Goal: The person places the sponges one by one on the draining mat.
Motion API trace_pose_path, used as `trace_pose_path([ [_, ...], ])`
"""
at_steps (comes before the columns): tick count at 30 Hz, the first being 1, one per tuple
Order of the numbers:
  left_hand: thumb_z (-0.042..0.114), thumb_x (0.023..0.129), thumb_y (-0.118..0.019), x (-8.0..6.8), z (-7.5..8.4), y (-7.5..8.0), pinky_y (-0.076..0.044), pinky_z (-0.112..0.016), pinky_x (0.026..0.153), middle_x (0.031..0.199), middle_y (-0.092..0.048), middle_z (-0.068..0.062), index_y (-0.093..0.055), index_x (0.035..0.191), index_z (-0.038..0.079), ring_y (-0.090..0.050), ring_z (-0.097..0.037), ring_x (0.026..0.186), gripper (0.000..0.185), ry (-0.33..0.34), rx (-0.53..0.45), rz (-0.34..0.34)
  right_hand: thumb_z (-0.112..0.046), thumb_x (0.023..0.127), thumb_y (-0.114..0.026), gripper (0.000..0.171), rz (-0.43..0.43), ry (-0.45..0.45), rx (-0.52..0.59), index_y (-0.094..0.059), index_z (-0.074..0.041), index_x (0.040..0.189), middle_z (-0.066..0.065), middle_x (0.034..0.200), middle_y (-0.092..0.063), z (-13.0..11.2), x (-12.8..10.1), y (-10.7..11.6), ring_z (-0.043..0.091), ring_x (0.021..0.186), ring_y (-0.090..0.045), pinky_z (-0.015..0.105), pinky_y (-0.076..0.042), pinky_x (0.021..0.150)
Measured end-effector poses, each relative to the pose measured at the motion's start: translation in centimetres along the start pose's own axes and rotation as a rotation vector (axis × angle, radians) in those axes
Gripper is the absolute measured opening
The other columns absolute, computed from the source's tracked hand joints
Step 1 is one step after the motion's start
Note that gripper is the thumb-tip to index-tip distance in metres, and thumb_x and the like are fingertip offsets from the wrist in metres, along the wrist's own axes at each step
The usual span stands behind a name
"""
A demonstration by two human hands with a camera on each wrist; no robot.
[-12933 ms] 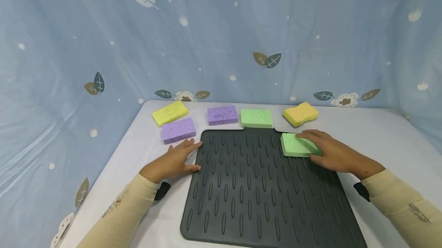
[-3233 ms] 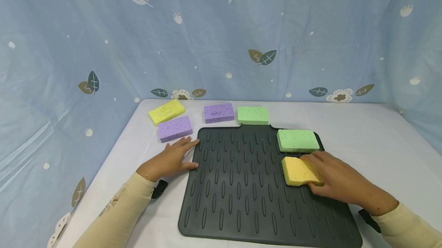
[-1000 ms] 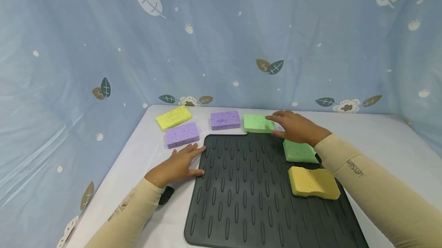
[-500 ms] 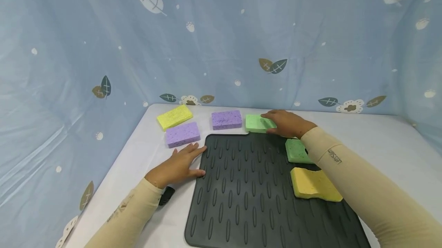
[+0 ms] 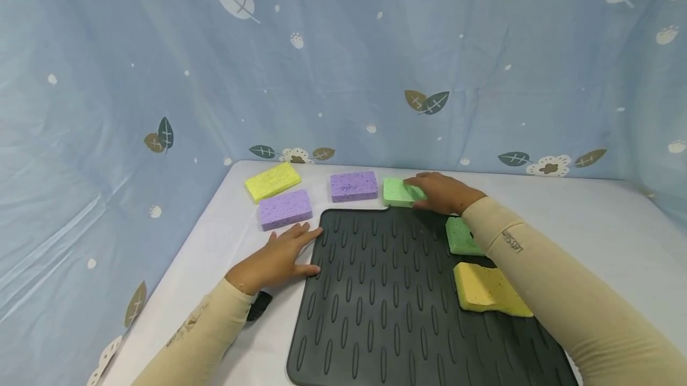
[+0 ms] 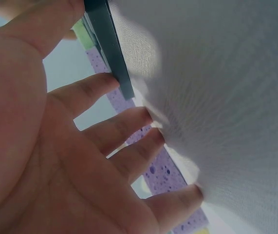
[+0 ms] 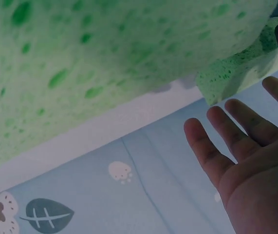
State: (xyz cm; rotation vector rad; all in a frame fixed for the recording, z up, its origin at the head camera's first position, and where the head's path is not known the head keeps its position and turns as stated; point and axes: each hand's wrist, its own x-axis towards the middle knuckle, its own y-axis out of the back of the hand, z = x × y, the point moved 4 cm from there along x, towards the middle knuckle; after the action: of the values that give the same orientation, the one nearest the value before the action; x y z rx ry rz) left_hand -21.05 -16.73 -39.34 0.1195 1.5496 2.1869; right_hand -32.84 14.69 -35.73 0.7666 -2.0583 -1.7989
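Green sponge (image 5: 394,193), on the white worktop (image 5: 569,213) under the right hand (image 5: 442,193) in the head view, thumb at its near side; whether that hand pinches it, I cannot tell. Nearer the person than this hand, on a black mat (image 5: 370,290), lie a second green sponge (image 5: 461,238) and a yellow sponge (image 5: 485,287). The left hand (image 5: 276,261) is spread wide at the mat's left edge.

Left wrist view: that hand's index finger touches the mat; purple sponge (image 6: 163,170) lies beyond its fingers.

Right wrist view: fingers parted beside the sponge.
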Motion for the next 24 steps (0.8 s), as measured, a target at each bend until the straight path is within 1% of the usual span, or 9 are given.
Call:
trace_pose_path([
  [4, 0.043, 0.089, -0.073, -0.07, 0.04, 0.02, -0.016, -0.073, 0.116, 0.163, -0.028, -0.019, -0.035, 0.157, 0.016, -0.022, -0.036, 0.153, 0.082, 0.002, -0.003, 0.003, -0.021, 0.093, -0.072, 0.06, -0.01, -0.003, -0.02, -0.05, -0.003, 0.146, 0.027, 0.148, -0.049, 0.15, 0.05, -0.22, 0.045, 0.138, -0.046, 0.057, -0.039, 0.113],
  [8, 0.043, 0.089, -0.072, -0.07, 0.05, 0.02, -0.017, -0.073, 0.116, 0.163, -0.028, -0.019, -0.036, 0.157, 0.016, -0.023, -0.037, 0.153, 0.081, 0.0, 0.003, 0.006, -0.018, 0.093, -0.072, 0.06, -0.007, -0.001, -0.023, -0.049, -0.003, 0.146, 0.026, 0.146, -0.051, 0.35, 0.16, -0.48, 0.044, 0.137, -0.048, 0.056, -0.04, 0.113],
  [14, 0.044, 0.09, -0.072, -0.09, 0.01, 0.07, -0.017, -0.073, 0.116, 0.163, -0.028, -0.019, -0.036, 0.157, 0.017, -0.023, -0.037, 0.153, 0.081, 0.0, 0.0, 0.005, -0.011, 0.091, -0.073, 0.057, 0.026, 0.006, -0.037, -0.052, -0.005, 0.144, 0.024, 0.137, -0.059, 0.6, 0.55, -0.65, 0.041, 0.13, -0.054, 0.055, -0.044, 0.109],
  [19, 0.044, 0.09, -0.072, -0.08, 0.0, -0.07, -0.016, -0.071, 0.117, 0.164, -0.027, -0.018, -0.035, 0.157, 0.018, -0.022, -0.036, 0.154, 0.081, 0.006, -0.01, 0.002, -0.009, 0.09, -0.074, 0.056, 0.029, 0.004, -0.03, -0.054, -0.005, 0.142, 0.023, 0.135, -0.061, 0.48, 0.37, -0.39, 0.041, 0.127, -0.056, 0.054, -0.045, 0.108],
  [24, 0.044, 0.09, -0.072, -0.12, -0.06, -0.08, -0.016, -0.071, 0.117, 0.164, -0.027, -0.018, -0.035, 0.157, 0.017, -0.021, -0.036, 0.154, 0.081, 0.003, -0.012, 0.005, -0.009, 0.086, -0.077, 0.054, 0.089, 0.036, -0.04, -0.059, -0.003, 0.136, 0.022, 0.128, -0.065, 0.43, 0.1, -0.05, 0.041, 0.121, -0.059, 0.054, -0.048, 0.104],
])
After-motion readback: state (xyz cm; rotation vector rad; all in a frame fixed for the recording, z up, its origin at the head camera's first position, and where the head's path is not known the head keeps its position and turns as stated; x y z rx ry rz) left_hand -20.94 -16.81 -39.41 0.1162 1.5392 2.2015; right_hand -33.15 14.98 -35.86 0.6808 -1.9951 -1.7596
